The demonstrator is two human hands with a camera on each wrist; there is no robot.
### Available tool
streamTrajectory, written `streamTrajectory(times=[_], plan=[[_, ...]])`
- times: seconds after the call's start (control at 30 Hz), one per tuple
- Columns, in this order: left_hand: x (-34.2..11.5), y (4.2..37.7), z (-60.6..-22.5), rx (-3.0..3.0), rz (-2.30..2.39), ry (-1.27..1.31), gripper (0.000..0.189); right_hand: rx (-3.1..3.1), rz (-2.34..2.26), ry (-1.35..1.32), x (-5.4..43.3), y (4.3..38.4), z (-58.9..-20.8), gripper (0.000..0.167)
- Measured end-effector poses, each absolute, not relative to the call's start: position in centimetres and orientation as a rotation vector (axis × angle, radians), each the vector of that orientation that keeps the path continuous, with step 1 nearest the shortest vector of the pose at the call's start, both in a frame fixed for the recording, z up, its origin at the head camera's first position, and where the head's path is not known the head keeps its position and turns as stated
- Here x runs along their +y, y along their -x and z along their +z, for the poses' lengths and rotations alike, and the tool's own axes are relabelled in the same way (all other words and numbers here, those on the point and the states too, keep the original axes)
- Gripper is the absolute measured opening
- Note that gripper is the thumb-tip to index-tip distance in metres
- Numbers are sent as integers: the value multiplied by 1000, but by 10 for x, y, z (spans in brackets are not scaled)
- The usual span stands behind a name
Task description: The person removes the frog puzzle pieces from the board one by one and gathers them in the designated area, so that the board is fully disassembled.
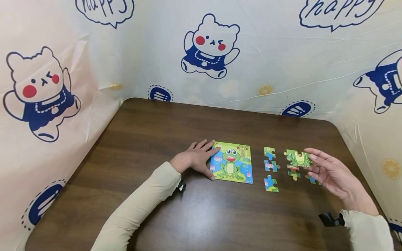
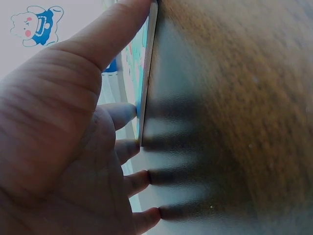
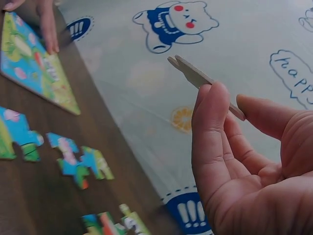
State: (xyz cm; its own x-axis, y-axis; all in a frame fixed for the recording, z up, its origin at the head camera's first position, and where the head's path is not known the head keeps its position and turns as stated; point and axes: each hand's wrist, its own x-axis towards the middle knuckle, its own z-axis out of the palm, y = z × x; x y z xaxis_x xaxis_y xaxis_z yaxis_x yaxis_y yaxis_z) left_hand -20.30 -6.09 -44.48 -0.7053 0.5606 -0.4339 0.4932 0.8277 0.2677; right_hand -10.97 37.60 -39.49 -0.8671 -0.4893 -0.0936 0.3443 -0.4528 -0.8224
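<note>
On the table lies a square frog puzzle board (image 1: 231, 162), a smiling green frog pictured on it. My left hand (image 1: 198, 157) rests at the board's left side, fingers spread, with thumb and index fingertip on its edge. In the left wrist view, the other fingertips touch the tabletop. Between thumb and fingers, my right hand (image 1: 333, 172) pinches a green puzzle piece (image 1: 297, 158) with the frog's belly on it. The right wrist view has this thin piece (image 3: 195, 77) edge-on, raised above the table. Below the right fingers, a blue piece (image 1: 312, 180) is partly hidden.
Loose puzzle pieces lie right of the board: one at the top (image 1: 269, 152), a blue one (image 1: 271, 166) under it, and a blue-green one (image 1: 270, 183) lower down. A red-and-green piece (image 1: 293, 172) lies farther right. A patterned cloth (image 1: 260, 62) surrounds the brown table (image 1: 201, 212).
</note>
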Motion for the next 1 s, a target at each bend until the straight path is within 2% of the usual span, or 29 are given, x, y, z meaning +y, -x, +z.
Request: streamTrajectory(times=[0.57,1.0], plan=[[-61,198,-440,2511,168,-789,119,1358,-2173,-3,385,76,-453,45],[-61,199,-438,2508,173,-787,119,1687,-1990,-173,390,68,-460,35]])
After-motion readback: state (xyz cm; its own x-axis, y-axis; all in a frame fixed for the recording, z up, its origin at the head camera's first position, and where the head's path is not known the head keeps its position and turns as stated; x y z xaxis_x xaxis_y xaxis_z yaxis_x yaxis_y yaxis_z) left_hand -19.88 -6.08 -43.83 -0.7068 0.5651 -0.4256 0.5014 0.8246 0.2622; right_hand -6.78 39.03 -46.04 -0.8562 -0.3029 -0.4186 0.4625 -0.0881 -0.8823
